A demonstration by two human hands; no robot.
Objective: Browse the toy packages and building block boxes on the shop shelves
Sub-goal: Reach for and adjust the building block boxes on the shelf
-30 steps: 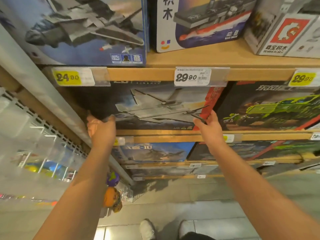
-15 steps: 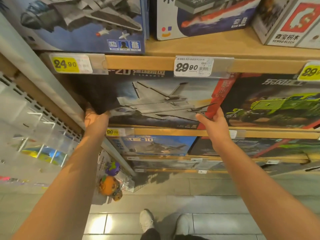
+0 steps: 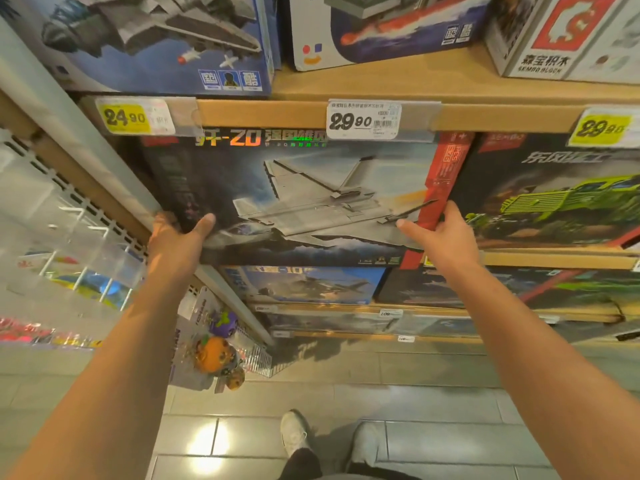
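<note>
Two hands — left hand (image 3: pixel 175 242), right hand (image 3: pixel 445 237) — each gripping one jet box (image 3: pixel 304 202), three price tags overhead.

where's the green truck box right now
In the head view, the dark box with the green truck stands on the middle shelf at right, beside the grey jet box and under a yellow 29.90 price tag.

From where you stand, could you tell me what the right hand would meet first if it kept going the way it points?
The right hand already grips the jet box at its red edge; pushing on, probably the green truck box beside it, though depth is unclear.
</note>
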